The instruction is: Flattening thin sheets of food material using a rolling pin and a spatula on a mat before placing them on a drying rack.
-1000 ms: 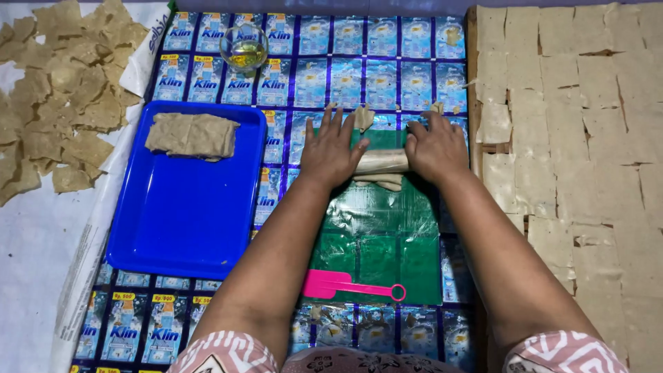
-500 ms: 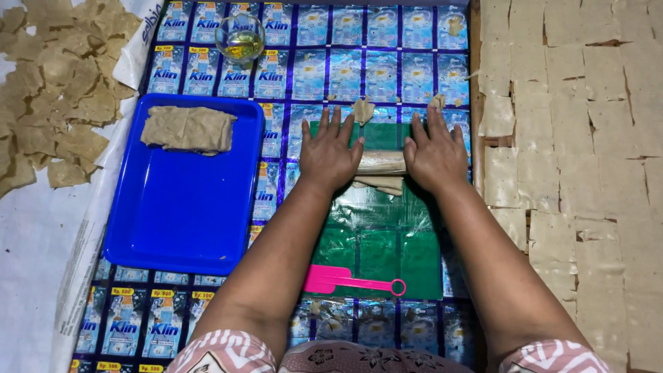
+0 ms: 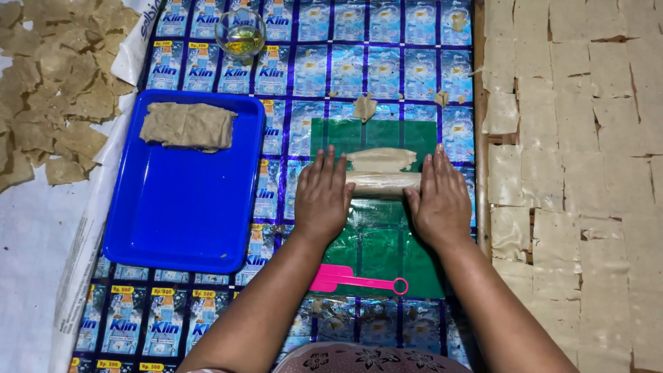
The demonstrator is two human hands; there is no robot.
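A pale rolling pin [image 3: 383,184] lies crosswise on a green plastic sheet [image 3: 376,249]. My left hand [image 3: 323,197] and my right hand [image 3: 442,200] lie flat on its two ends, fingers stretched out and pointing away from me. A flattened piece of beige dough [image 3: 381,159] rests on the sheet just beyond the pin, touching it. The pin's ends are hidden under my palms.
A blue tray [image 3: 183,221] at left holds a dough slab [image 3: 188,126]. A small glass bowl of yellow liquid [image 3: 240,32] stands at the back. A pink plastic tool [image 3: 356,280] lies near me. Several dough squares [image 3: 573,138] cover the right; dried scraps [image 3: 52,90] lie far left.
Both hands have drawn the rolling pin back toward me along the green sheet, which uncovers the flattened dough beyond it.
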